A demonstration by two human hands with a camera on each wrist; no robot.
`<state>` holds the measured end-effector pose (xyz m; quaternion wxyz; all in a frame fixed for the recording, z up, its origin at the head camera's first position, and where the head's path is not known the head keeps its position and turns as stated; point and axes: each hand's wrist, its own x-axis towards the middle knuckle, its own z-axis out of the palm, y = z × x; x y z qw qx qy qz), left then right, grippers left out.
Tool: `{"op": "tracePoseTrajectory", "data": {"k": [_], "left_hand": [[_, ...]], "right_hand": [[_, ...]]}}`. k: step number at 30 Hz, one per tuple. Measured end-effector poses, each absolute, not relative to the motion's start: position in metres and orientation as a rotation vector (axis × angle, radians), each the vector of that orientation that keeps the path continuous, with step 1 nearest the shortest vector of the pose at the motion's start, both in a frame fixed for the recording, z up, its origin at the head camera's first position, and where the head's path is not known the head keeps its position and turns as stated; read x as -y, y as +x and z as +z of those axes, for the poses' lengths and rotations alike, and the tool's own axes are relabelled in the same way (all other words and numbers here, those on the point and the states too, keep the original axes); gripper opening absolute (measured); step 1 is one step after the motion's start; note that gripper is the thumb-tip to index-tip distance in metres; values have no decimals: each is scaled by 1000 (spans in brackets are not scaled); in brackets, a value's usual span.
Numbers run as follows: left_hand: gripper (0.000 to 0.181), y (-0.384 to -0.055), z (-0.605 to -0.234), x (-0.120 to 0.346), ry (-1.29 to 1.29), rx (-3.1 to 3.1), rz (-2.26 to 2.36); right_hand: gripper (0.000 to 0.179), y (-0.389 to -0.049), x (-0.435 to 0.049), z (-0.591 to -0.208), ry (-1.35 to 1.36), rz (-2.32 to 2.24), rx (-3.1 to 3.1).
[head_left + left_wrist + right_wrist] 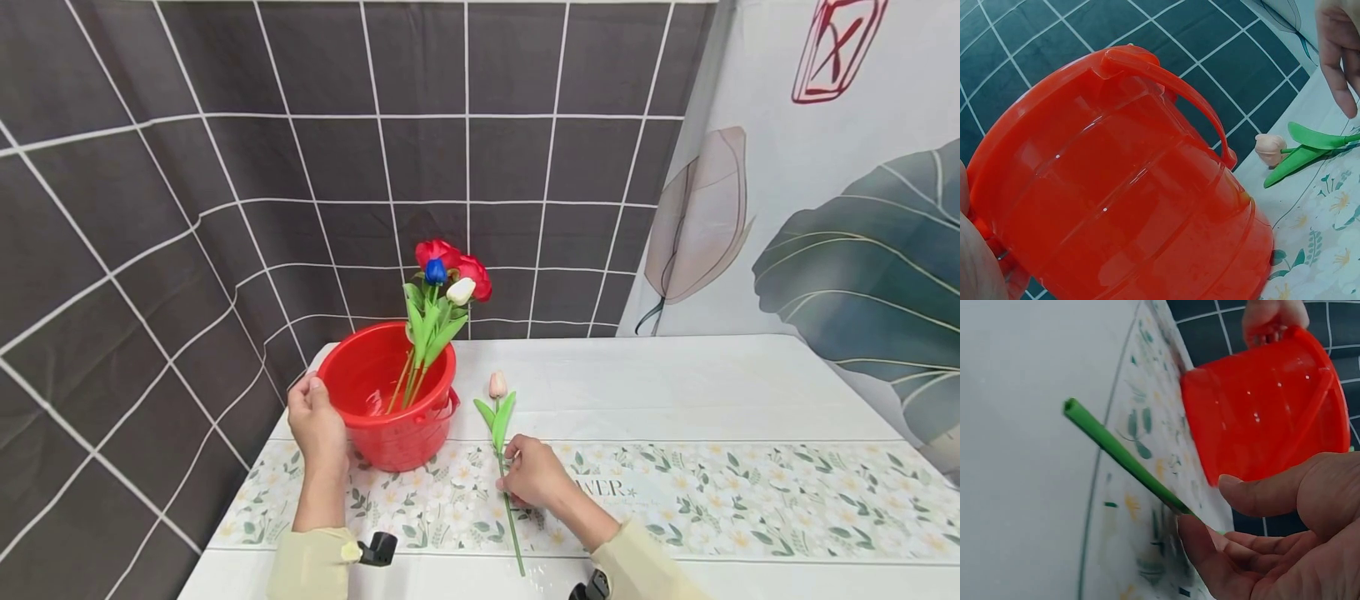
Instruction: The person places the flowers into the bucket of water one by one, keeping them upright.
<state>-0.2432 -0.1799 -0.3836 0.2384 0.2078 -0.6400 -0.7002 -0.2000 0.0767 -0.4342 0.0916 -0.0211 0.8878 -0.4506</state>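
Note:
A red bucket (401,437) stands at the left of the table, slightly tilted in the head view. My left hand (317,421) grips its rim on the left side. Inside lean artificial flowers: red blooms (474,277), a blue tulip (436,271) and a white tulip (461,291). To the right of the bucket lies a pale pink tulip (497,385) with green leaves and a long green stem (1122,456). At this stem is my right hand (534,472), its thumb and index finger visibly apart in the right wrist view.
A white table (675,383) carries a cloth band with a floral print and lettering. Behind it hangs a dark backdrop with white grid lines (510,158). A pale curtain with large leaf prints (877,250) hangs at the right. The bucket's red handle (1179,94) hangs down its side.

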Motion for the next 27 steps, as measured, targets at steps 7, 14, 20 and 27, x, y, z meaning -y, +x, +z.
{"op": "tracePoseTrajectory", "data": {"k": [7, 14, 20, 27], "left_hand": [[45, -243, -383, 179, 578, 1757, -1917], [44, -243, -384, 180, 577, 1750, -1919], [45, -243, -383, 179, 581, 1758, -1918], [44, -243, -383, 180, 578, 1752, -1913]], "right_hand": [[37, -196, -70, -441, -27, -1310, -2676], [50, -189, -62, -447, -109, -1245, -2754], [61, -186, -58, -450, -138, -1172, -2814], [70, -187, -57, -450, -127, -1130, -2821]]}}
